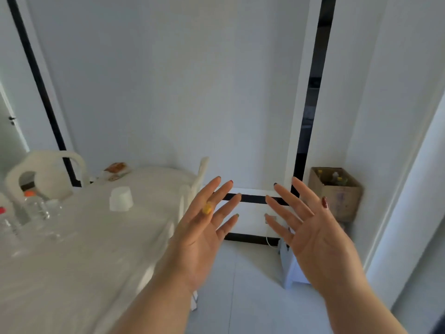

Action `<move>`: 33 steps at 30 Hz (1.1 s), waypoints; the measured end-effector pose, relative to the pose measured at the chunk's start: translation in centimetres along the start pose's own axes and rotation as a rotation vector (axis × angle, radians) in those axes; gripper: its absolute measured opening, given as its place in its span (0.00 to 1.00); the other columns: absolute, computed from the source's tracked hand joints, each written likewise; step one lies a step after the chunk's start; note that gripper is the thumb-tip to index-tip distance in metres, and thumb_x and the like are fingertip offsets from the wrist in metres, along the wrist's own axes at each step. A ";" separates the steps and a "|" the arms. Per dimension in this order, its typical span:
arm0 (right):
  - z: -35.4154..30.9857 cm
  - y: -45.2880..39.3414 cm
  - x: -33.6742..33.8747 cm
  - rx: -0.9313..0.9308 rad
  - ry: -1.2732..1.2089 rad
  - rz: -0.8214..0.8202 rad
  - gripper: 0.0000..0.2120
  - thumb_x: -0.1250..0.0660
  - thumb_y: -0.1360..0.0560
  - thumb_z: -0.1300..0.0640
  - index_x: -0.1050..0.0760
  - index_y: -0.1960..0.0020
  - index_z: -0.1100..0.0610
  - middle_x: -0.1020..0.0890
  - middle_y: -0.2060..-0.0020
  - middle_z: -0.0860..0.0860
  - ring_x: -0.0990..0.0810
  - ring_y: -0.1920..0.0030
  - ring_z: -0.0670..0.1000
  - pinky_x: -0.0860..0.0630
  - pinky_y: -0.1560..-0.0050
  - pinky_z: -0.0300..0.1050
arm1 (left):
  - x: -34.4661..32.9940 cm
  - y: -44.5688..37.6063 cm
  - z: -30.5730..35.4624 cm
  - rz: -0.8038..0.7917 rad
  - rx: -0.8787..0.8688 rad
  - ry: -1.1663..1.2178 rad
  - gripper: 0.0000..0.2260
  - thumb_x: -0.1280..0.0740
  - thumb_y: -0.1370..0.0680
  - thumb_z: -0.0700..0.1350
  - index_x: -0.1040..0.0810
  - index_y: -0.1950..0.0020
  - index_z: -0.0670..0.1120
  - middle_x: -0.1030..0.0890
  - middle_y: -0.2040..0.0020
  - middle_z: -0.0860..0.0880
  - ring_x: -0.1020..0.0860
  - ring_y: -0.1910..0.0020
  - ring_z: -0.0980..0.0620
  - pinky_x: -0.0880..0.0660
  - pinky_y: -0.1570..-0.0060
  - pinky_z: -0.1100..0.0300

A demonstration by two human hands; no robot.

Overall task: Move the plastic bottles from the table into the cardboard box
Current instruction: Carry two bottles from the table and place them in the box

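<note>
My left hand [204,227] and my right hand [313,232] are raised side by side in front of me, palms forward, fingers spread, nothing in either. Clear plastic bottles stand at the table's far left edge: one with an orange cap [35,206] and one with a red cap [6,225], partly cut off. The cardboard box [337,196] sits on the floor in the right corner, open at the top, with several bottles [336,178] inside it. The white-covered table [84,237] lies to my left.
A white upturned cup [121,198] stands mid-table, and a wrapped food item [115,168] lies at the far end. White plastic chairs [45,174] stand behind and beside the table. A low white stool [291,266] stands on the tiled floor below my right hand.
</note>
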State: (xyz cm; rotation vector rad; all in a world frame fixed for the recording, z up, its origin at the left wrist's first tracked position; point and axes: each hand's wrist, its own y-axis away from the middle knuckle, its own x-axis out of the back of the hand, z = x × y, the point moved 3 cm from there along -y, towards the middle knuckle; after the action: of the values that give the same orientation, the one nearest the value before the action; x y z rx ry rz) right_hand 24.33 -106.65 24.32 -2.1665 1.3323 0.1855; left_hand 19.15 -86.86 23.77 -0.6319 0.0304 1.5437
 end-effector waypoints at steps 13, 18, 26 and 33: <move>10.9 9.2 -27.4 -0.057 -0.181 -0.155 0.23 0.42 0.23 0.56 0.29 0.28 0.54 0.23 0.31 0.57 0.25 0.32 0.61 0.30 0.33 0.64 | 20.4 21.2 18.0 0.243 -0.115 -0.159 0.43 0.18 0.39 0.56 0.27 0.27 0.48 0.21 0.30 0.46 0.24 0.30 0.45 0.31 0.31 0.44; 15.6 9.0 -36.2 -0.113 -0.233 -0.233 0.23 0.43 0.23 0.56 0.29 0.28 0.56 0.23 0.31 0.57 0.24 0.32 0.61 0.31 0.34 0.64 | 27.9 25.4 23.0 0.328 -0.185 -0.186 0.40 0.19 0.36 0.58 0.26 0.28 0.48 0.22 0.29 0.46 0.25 0.29 0.45 0.32 0.31 0.43; 24.8 6.1 -46.1 -0.155 -0.262 -0.266 0.22 0.42 0.22 0.57 0.28 0.30 0.56 0.23 0.32 0.57 0.24 0.33 0.61 0.29 0.35 0.63 | 40.3 26.7 26.2 0.366 -0.199 -0.153 0.26 0.33 0.23 0.54 0.28 0.26 0.48 0.24 0.27 0.45 0.27 0.27 0.45 0.35 0.29 0.42; 31.9 2.2 -51.8 -0.171 -0.240 -0.244 0.21 0.43 0.22 0.58 0.29 0.29 0.57 0.22 0.33 0.58 0.24 0.33 0.61 0.29 0.35 0.63 | 50.8 24.1 28.1 0.348 -0.160 -0.224 0.26 0.37 0.23 0.54 0.27 0.26 0.50 0.24 0.27 0.47 0.26 0.28 0.46 0.33 0.32 0.44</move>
State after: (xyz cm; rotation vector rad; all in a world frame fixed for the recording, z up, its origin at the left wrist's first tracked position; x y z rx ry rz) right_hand 2.72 -50.10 18.16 -2.3399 0.9394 0.4608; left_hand -10.46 -31.64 18.36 -0.5971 -0.1624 1.9612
